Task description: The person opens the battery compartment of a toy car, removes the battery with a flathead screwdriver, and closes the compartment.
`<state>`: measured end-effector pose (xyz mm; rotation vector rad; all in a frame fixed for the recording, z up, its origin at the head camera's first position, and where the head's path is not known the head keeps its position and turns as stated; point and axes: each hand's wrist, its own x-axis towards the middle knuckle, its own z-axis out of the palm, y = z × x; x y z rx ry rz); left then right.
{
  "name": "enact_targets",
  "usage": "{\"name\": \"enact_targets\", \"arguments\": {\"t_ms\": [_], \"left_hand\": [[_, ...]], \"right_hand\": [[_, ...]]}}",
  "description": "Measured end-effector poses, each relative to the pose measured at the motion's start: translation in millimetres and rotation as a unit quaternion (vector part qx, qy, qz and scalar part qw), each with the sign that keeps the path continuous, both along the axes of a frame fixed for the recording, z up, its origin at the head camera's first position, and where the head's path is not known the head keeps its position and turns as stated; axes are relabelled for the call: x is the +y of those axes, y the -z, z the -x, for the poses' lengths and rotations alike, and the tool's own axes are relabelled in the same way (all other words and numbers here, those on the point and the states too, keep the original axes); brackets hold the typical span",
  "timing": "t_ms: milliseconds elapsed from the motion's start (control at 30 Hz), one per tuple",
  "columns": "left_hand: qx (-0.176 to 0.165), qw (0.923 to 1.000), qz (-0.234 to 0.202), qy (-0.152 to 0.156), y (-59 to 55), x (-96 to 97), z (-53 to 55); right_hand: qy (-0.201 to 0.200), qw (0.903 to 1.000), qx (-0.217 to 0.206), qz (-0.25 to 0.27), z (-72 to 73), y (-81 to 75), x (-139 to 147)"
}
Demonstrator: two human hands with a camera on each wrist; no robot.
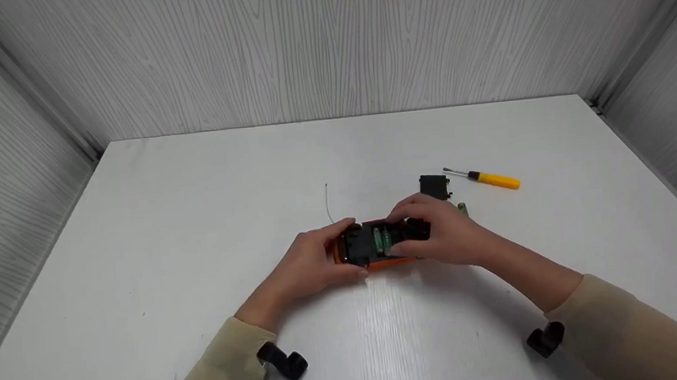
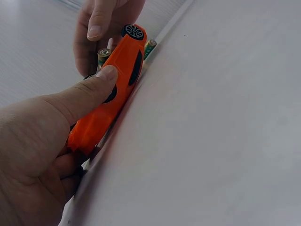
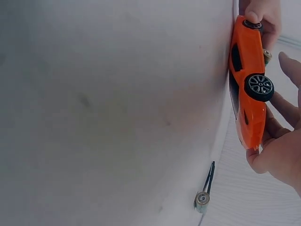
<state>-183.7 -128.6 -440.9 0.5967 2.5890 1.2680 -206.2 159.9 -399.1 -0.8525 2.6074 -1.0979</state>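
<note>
An orange toy car lies upside down on the table, its black underside and battery compartment facing up. My left hand grips one end, thumb on the near side in the left wrist view and fingers on the far side. Two green batteries show in the compartment; one battery end stands up above the car's edge. Over the other end reaches my right hand, with thumb and fingers spread apart around the compartment. In the right wrist view its thumb is off the car, while its lower fingers touch the end.
A loose green battery lies just beyond my right hand. Behind it are a black battery cover and a yellow-handled screwdriver. A thin wire sticks out from the car's far side. Pale panels enclose the table.
</note>
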Motion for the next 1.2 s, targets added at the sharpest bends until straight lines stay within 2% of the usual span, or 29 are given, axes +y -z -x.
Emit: {"name": "enact_targets", "arguments": {"t_ms": [467, 1200], "left_hand": [[0.002, 1.0000, -0.007, 0.000, -1.7, 3.0, -0.7], [0.008, 0.9999, 0.007, 0.002, -0.8, 4.1, 0.5]], "right_hand": [[-0.022, 0.9993, 0.026, -0.015, 1.0, 6.3, -0.7], [-0.026, 0.9988, 0.024, -0.032, 1.5, 6.7, -1.5]]}}
